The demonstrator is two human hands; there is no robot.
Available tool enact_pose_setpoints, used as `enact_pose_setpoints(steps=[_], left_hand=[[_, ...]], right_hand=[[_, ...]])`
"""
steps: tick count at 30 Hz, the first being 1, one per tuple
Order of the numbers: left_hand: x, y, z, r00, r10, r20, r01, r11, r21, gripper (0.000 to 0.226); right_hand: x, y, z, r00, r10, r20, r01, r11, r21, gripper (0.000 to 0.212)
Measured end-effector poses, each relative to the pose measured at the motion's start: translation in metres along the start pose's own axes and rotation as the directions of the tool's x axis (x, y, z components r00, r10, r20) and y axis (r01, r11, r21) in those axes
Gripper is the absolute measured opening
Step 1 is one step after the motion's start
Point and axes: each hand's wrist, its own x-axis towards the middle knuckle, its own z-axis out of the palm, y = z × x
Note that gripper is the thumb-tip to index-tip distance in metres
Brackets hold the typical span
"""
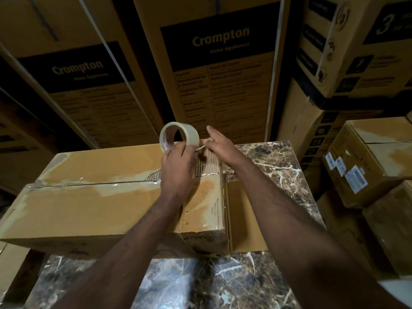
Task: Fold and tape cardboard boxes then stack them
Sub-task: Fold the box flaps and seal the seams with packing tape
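1. Resting on a marble-patterned table [267, 166], the cardboard box [89, 204] lies at the centre of the view and extends toward 9 o'clock. Its two top flaps are closed, and glossy clear tape runs along the centre seam.
2. The left hand [178, 166] holds the tape roll [179, 137] upright above the far right part of the box top, at 12 o'clock from the hand. Its fingers are curled around the lower edge of the roll.
3. The right hand [217, 142] sits at 3 o'clock from the roll, just beside it. Thumb and forefinger pinch the free end of a short tape strip [200, 148] drawn from the roll; the remaining fingers extend forward, relaxed.
4. The box surface beneath both hands shows torn liner with exposed corrugation.
5. A flat cardboard piece [245, 215] lies on the table against the right end of the box.
6. Stacked printed cartons [220, 63] stand at 12 o'clock behind the table. More taped cartons [367, 157] with white labels stand at 3 o'clock.
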Motion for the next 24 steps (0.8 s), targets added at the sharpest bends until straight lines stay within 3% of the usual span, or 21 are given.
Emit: enact_pose_setpoints(steps=[3,10,14,19,24], left_hand=[[0.009,0.003,0.004,1.000,0.011,0.003,-0.011,1.000,0.028,0.038],[0.015,0.004,0.007,0.999,0.037,-0.019,-0.036,0.999,0.039,0.031],[0.016,0.004,0.010,0.998,0.048,-0.036,-0.048,0.999,0.005,0.028],[-0.001,-0.003,0.005,0.979,-0.045,-0.199,0.047,0.999,0.007,0.024],[-0.018,0.007,-0.013,0.991,0.008,-0.131,-0.008,1.000,0.002,0.031]], right_hand=[[0.009,-0.007,-0.003,0.995,0.099,-0.028,-0.088,0.958,0.272,0.062],[-0.001,-0.001,0.011,0.964,0.103,-0.246,-0.007,0.932,0.361,0.030],[0.002,0.002,0.006,0.936,0.092,-0.341,0.002,0.964,0.266,0.018],[-0.021,0.012,0.015,0.881,0.075,-0.467,0.035,0.975,0.221,0.021],[-0.043,0.008,0.013,0.765,0.134,-0.630,-0.001,0.978,0.207,0.025]])
